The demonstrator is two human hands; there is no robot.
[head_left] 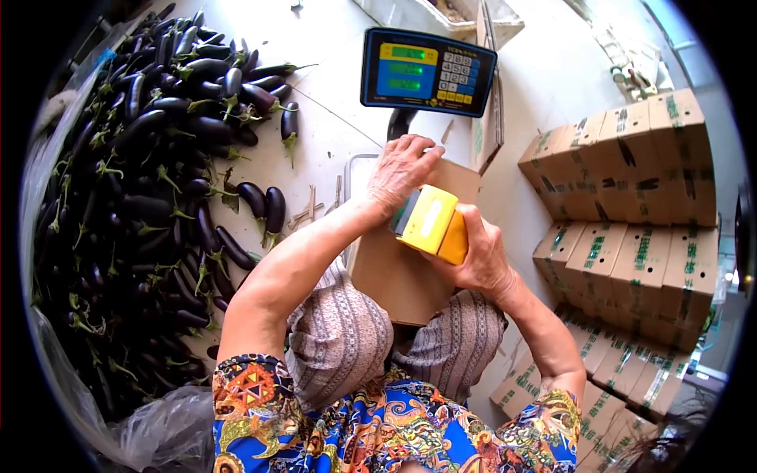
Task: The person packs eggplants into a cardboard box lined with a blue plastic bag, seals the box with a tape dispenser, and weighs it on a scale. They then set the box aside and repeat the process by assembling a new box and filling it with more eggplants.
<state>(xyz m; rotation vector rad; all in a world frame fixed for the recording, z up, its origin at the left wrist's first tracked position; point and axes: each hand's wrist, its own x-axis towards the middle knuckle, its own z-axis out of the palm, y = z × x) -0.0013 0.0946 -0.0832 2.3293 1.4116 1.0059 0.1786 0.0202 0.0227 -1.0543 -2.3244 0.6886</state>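
Note:
A cardboard box [394, 276] stands between my knees, closed on top as far as it shows. My right hand [481, 256] is wrapped round a yellow tape dispenser [432, 225], which rests over the box's upper face. On the far part of the box lies my left hand [404, 169], its fingers bent and close together over the far edge; whether anything is under them is hidden. Just beyond that hand rises a scale display [428, 72] with lit green digits. Part of a pale scale platform [360, 169] shows beside the box.
A large heap of eggplants [158, 181] covers the floor on the left, with clear plastic sheeting [158, 426] along its edge. Stacked cardboard boxes [623, 165] with green print stand on the right. A foam box [394, 14] and an upright cardboard sheet [490, 110] are at the far side.

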